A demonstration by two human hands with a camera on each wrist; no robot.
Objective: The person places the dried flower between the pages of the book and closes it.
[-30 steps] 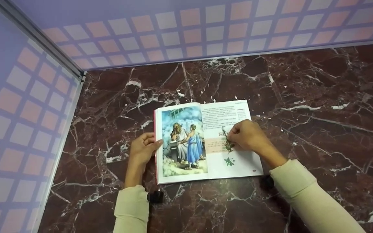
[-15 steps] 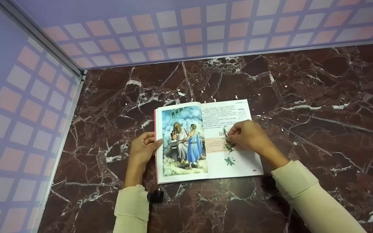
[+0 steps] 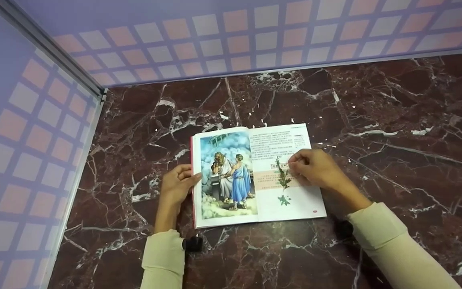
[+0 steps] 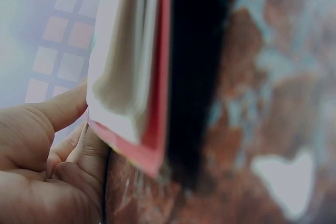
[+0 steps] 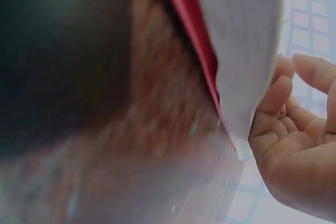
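An open book point(image 3: 231, 220) lies on the dark marbled table, a colour picture on its left page and print on its right. My left hand point(image 3: 177, 184) grips its left edge, thumb on the page margin; the left wrist view shows the other fingers by the red cover point(image 4: 152, 156). A thin green leafy sprig point(image 3: 283, 176) lies on the right page, above a green leaf-shaped spot point(image 3: 284, 200). My right hand point(image 3: 315, 166) is just right of the sprig, fingers loosely bent and holding nothing. In the right wrist view this hand point(image 5: 299, 129) is beside the page edges point(image 5: 241, 40).
Small white flecks point(image 3: 293, 120) are scattered on the marbled table point(image 3: 395, 168) behind and right of the book. Purple panels with pink and white squares point(image 3: 237, 40) stand along the back and left sides.
My right hand has let go of the sprig and drawn back a little to the right. The sprig now lies uncovered on the page. My left hand keeps its place.
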